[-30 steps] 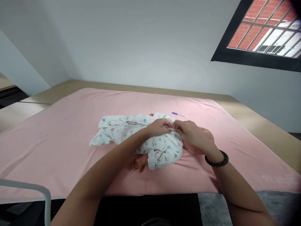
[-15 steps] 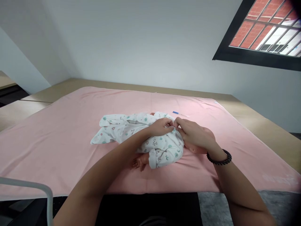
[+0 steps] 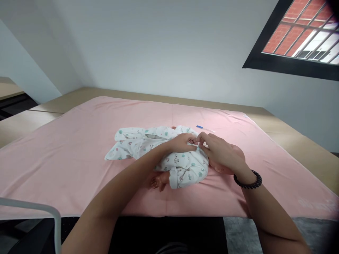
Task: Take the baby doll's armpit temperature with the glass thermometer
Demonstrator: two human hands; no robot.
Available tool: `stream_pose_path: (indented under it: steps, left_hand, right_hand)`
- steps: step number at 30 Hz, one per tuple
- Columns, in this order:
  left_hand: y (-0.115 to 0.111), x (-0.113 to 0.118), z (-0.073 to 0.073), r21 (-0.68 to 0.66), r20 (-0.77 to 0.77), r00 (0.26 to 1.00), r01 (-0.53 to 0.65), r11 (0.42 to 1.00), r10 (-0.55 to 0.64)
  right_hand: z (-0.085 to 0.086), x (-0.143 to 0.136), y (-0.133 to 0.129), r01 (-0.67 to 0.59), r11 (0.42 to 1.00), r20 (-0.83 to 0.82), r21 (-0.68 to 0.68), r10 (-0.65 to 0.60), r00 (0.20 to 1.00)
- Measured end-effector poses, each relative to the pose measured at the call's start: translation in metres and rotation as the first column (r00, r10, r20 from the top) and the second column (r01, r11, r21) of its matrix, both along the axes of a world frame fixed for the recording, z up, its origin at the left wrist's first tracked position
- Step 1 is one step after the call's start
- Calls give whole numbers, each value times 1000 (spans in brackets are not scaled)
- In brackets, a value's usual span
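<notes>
A baby doll (image 3: 162, 180) lies on its back on a pink blanket (image 3: 66, 151), its head to the right. It wears a white patterned romper (image 3: 182, 162), with a gap showing along the front near the legs. My left hand (image 3: 184, 142) pinches the romper's edge at the upper chest. Just beside it, close to the neck, my right hand (image 3: 215, 150) has its fingers closed on the same cloth. The fingertips of both hands nearly meet. My right hand and wrist cover much of the doll's head.
Behind the doll lies a slim clear stick with a blue end (image 3: 199, 126), perhaps a thermometer. The blanket covers a wooden table (image 3: 278, 123) against a white wall. A pale curved bar (image 3: 54, 211) stands at the lower left. A barred window is at upper right.
The whole view has shifted slightly, so everything appears a little further right. Both hands stay at the romper's collar, with only small finger movements.
</notes>
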State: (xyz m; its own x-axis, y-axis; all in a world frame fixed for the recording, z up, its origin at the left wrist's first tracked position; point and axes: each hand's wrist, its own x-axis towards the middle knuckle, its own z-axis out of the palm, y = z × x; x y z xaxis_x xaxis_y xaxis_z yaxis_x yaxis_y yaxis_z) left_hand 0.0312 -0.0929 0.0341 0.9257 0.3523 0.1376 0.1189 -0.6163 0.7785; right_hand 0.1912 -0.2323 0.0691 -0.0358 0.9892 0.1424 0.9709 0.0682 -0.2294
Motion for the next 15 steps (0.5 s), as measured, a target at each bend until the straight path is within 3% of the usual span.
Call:
stream_pose_path:
  steps: [5,8,12,15]
  left_hand:
    - [11,-25,31,-53,-120,993,14,999,-20]
    - [20,-42,47,-19,-216,976,-6,1000,2]
    - [26,-47,48,54,-240,969,-44,998,56]
    - [26,-44,45,115,-218,974,-39,993,64]
  right_hand:
    - [-4,5,2,-108,984,8,144,108,994]
    - [-8,2,5,-184,924,55,335,176,983]
    - [-16,-19,2,-287,818,126,499,259,958]
    - [-30,-39,-1,-341,814,117,470,326,938]
